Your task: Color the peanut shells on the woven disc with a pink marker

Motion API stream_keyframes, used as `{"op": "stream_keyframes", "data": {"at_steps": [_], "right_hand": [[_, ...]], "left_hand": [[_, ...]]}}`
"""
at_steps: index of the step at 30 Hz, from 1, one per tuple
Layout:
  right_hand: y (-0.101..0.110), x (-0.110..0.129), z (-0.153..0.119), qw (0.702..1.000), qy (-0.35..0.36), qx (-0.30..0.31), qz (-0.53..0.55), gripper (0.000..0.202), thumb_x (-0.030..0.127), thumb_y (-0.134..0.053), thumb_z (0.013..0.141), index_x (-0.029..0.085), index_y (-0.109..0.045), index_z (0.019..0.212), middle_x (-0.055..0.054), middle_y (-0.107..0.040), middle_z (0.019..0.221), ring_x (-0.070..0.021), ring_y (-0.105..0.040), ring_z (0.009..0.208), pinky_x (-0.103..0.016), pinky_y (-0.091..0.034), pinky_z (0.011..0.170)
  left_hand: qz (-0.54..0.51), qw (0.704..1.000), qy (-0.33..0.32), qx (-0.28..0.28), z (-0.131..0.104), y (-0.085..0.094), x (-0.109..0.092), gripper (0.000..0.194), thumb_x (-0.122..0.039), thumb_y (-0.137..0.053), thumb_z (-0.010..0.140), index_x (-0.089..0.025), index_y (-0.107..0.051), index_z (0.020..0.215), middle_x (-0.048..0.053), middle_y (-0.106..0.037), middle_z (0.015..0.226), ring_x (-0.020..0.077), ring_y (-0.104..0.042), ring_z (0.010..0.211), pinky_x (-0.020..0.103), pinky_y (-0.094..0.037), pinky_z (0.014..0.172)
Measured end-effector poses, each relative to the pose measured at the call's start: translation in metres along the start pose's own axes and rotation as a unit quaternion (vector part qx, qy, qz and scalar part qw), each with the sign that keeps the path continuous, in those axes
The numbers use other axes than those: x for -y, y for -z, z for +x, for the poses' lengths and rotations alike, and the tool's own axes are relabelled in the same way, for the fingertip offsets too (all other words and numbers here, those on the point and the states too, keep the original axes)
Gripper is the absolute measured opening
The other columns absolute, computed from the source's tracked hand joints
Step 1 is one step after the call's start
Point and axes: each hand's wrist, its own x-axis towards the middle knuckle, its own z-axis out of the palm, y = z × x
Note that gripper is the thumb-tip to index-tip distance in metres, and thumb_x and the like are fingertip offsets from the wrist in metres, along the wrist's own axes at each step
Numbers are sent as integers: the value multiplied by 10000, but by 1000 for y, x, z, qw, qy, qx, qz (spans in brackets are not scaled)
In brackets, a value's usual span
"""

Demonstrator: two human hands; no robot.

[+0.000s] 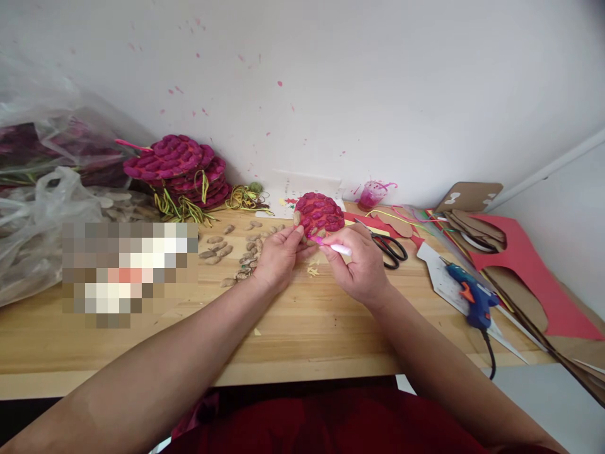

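Note:
My left hand [280, 252] is closed on the near left edge of a round disc [321, 213] covered in magenta-painted peanuts. A few peanuts along its near and left rim are still tan, including one tan peanut [297, 218] by my fingertips. Between the thumb and fingers of my right hand [362, 265] is a white pen-shaped tool [341, 250] with a pink tip, brush or marker. Its tip reaches the disc's near edge; whether it touches is too small to tell. Loose peanuts [248, 258] lie beside my left hand.
Magenta discs [174, 164] are stacked at the back left, near plastic bags [42, 233]. A cup of pink liquid [371, 197] stands by the wall. Black scissors [394, 249], a blue glue gun [472, 296] and red card [529, 277] lie right. A blurred patch covers the left.

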Motion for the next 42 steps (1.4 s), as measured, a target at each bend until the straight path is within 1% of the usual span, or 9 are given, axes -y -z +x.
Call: {"op": "stream_keyframes", "data": {"at_steps": [4,9,12,17,20,25,31,37,42], "right_hand": [[0,0,0,1000,2,-2,3,57,203,-639,981,252,-641,1010,-25,-752,889,-222,-649,855,-401,-514,818],[3,-1,2,1000,-10,0,8,40,209,-640,980,247,-646,993,-26,-749,878,-220,-656,853,-397,-516,803],[5,-1,3,999,-29,-14,19,37,209,-641,982,242,-641,964,-29,-747,880,-212,-661,849,-385,-518,783],[7,-1,5,998,-48,-17,48,50,224,-649,983,240,-638,937,-22,-738,860,-200,-656,822,-367,-515,762],[9,-3,6,997,-64,-26,44,56,228,-652,982,239,-642,928,-26,-735,854,-206,-653,827,-375,-511,775],[9,-4,5,994,-82,-29,69,53,245,-655,982,248,-644,930,-17,-734,863,-205,-657,815,-372,-509,773],[7,-7,3,992,-87,-32,81,48,242,-645,987,247,-635,940,-15,-735,870,-200,-648,818,-367,-505,778],[12,-12,4,985,-137,-58,92,70,274,-656,981,238,-632,926,-27,-740,891,-195,-670,823,-368,-511,782],[13,-13,4,981,-149,-45,118,66,272,-667,975,237,-642,926,-19,-731,888,-186,-665,827,-360,-507,792]], "left_hand": [[1,1000,0,-1,0,0,0,360,-413,-918,712,-169,-654,721,-2,-680,678,164,-721,717,400,-640,899],[6,1000,4,5,0,2,1,338,-420,-903,740,-163,-692,796,42,-739,773,204,-753,826,420,-632,931],[3,1000,4,-1,1,3,1,333,-403,-901,752,-154,-681,776,56,-757,824,175,-738,794,409,-636,934],[4,1000,11,-11,1,2,1,342,-375,-885,788,-151,-634,723,15,-703,723,141,-714,718,415,-637,951],[1,999,20,-30,-1,-1,0,268,-312,-849,836,-136,-661,761,4,-694,709,123,-709,702,368,-646,914],[4,998,42,-41,-2,-5,-4,127,-223,-752,917,-110,-717,871,61,-769,837,125,-743,759,278,-649,826],[27,997,48,-47,-2,-2,-6,163,-209,-829,848,-121,-695,819,44,-751,776,131,-741,728,294,-654,819],[48,995,59,-58,-1,-1,-8,146,-190,-776,885,-119,-684,797,51,-750,772,151,-758,708,318,-660,793],[65,993,67,-67,-2,-2,-10,144,-181,-757,895,-118,-679,791,71,-763,766,178,-777,720,317,-661,766]]}}
